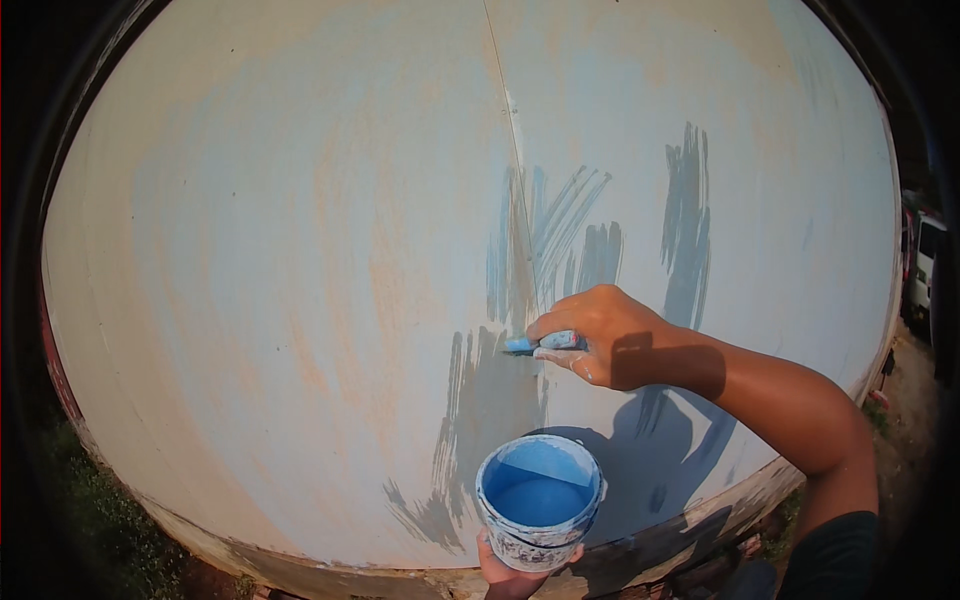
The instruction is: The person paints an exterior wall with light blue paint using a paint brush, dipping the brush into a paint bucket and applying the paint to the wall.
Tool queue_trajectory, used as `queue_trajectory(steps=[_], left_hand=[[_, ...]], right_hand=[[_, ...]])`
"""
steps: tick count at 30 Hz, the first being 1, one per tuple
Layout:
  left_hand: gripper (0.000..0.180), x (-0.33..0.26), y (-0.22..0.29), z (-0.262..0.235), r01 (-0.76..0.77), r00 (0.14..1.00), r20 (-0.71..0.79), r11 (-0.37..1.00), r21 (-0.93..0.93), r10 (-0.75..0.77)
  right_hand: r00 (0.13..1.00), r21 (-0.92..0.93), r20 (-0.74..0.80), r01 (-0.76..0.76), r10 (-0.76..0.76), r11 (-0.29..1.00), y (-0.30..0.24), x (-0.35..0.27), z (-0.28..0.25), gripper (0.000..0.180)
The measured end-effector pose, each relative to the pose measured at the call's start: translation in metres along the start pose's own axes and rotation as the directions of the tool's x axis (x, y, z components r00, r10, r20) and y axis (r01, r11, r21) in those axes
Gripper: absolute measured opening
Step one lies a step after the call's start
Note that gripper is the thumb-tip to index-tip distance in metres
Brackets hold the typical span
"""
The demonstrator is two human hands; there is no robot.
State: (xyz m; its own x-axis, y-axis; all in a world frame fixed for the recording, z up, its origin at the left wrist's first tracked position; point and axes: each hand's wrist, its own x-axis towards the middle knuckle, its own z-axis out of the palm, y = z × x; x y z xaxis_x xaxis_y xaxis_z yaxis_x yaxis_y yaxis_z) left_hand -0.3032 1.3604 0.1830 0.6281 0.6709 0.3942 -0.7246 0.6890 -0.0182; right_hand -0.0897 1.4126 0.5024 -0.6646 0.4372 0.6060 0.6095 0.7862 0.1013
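Observation:
My right hand [605, 340] is closed around the handle of a paintbrush [560, 341], whose blue-smeared end touches the wall beside the seam. White and blue paint marks the handle and my fingers. Below, my left hand [508, 572] holds a small paint bucket [540, 530] from underneath, its fingers mostly hidden by it. Blue paint [540, 495] lies inside, and the bucket's white outside is streaked with dried paint. The pale wall [250, 300] carries grey-blue brush strokes [490, 390] around the seam, with another dark streak [687, 220] farther right.
A thin vertical seam [505, 100] splits the wall's panels. Along its bottom runs a rough ledge [330, 578]. Green plants [110, 530] grow at the lower left. A white vehicle [925, 265] stands beyond the right edge. My shadow [650, 440] falls on the wall right of the bucket.

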Motion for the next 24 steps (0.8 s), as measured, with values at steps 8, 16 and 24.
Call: queue_trajectory(steps=[8,16,24], left_hand=[[0.107,0.0,-0.027,0.009,-0.136,0.984,-0.117,0.991,-0.015,0.134],[0.098,-0.036,-0.024,-0.005,-0.381,0.892,-0.111,0.863,0.333,0.437],[0.095,-0.059,-0.016,-0.018,-0.44,0.878,-0.077,0.861,0.255,0.472]], right_hand=[[0.732,-0.643,-0.504,0.038,-0.459,0.765,0.04,0.1,-0.113,0.023],[0.821,-0.5,-0.098,0.448,-0.562,0.741,-0.002,0.013,0.036,0.025],[0.984,0.003,0.106,-0.147,0.146,0.989,0.017,-0.048,-0.003,0.032]])
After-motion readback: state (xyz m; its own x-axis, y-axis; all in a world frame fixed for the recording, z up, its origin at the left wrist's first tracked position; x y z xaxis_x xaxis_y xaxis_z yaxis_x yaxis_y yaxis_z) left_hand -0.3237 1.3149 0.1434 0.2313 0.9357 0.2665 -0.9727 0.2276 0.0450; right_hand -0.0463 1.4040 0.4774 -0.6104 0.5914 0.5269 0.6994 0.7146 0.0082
